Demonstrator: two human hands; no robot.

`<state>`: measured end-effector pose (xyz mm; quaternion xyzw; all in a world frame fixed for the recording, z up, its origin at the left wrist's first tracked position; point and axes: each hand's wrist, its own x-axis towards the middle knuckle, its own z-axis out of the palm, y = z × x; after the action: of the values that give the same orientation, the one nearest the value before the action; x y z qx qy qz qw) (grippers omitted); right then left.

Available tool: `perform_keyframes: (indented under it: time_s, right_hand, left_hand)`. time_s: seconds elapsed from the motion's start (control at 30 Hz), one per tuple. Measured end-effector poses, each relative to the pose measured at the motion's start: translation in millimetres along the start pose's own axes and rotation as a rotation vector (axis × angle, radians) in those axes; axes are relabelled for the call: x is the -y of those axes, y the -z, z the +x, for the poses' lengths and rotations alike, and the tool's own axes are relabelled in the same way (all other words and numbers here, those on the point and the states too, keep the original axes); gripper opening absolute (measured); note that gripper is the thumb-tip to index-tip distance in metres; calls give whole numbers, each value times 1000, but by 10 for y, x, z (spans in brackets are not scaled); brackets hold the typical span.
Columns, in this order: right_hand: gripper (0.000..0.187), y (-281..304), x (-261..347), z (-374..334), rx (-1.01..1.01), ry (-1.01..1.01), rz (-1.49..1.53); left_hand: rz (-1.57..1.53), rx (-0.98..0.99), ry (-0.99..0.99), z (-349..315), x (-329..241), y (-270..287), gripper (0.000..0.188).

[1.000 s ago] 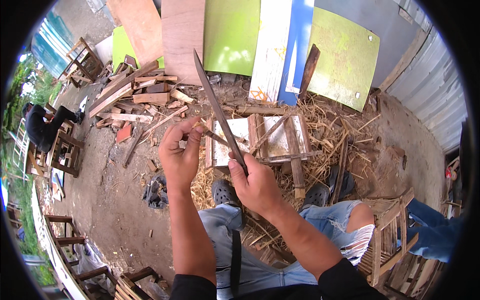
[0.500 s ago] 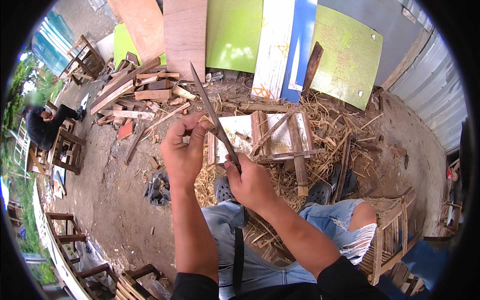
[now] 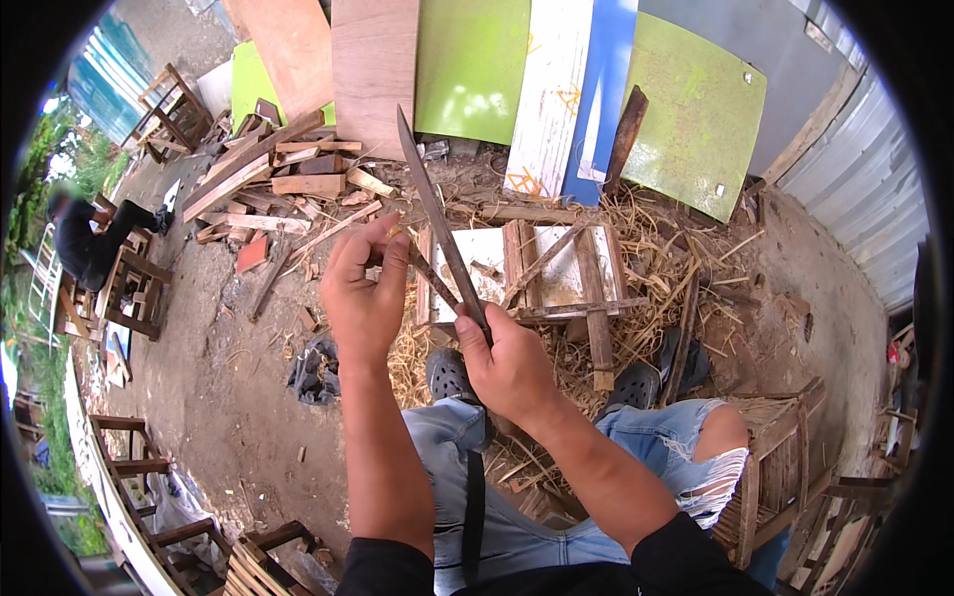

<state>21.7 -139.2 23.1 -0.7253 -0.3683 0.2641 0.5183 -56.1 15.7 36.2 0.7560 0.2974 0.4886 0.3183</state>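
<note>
My right hand (image 3: 512, 368) is closed around the lower end of a long, dark-bladed knife (image 3: 437, 209), its pointed tip aimed up and away from me. A thin brown strip (image 3: 434, 282), perhaps bamboo or cane, slants beside the blade. My left hand (image 3: 360, 288) pinches the strip's upper end between thumb and fingers. The strip's lower end meets my right thumb. Beneath the hands stands a low wooden bench (image 3: 611, 310) with white panels and a bar jutting toward me.
Fibrous shavings (image 3: 656, 268) cover the ground around the bench. Wood offcuts (image 3: 308, 186) are heaped at the far left, and boards (image 3: 462, 70) lean along the back. A person (image 3: 84, 243) sits at the left. A slatted wooden seat (image 3: 770, 472) stands by my right knee.
The knife has shifted slightly right and up, and its blade now stands apart from my left fingertips. More of the thin strip shows between my hands.
</note>
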Motion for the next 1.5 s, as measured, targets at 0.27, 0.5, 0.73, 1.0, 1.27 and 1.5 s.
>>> perform_keyframes:
  time_s: [0.27, 0.5, 0.73, 1.0, 1.27, 1.5]
  right_hand:
    - [30, 62, 63, 9, 26, -10, 60]
    - [30, 23, 84, -8, 33, 0, -7]
    - [29, -25, 38, 34, 8, 61, 47]
    - [25, -20, 44, 74, 16, 141, -8]
    - [30, -9, 110, 95, 74, 118, -103]
    - [32, 10, 128, 82, 117, 97, -157]
  left_hand:
    - [11, -39, 46, 10, -19, 18, 20]
    - [23, -31, 65, -7, -35, -8, 23]
    - [-322, 62, 192, -14, 9, 27, 23]
    - [-410, 137, 235, -18, -6, 100, 24]
    - [-483, 114, 256, -34, -5, 85, 25]
    - [-411, 125, 220, -35, 43, 112, 25]
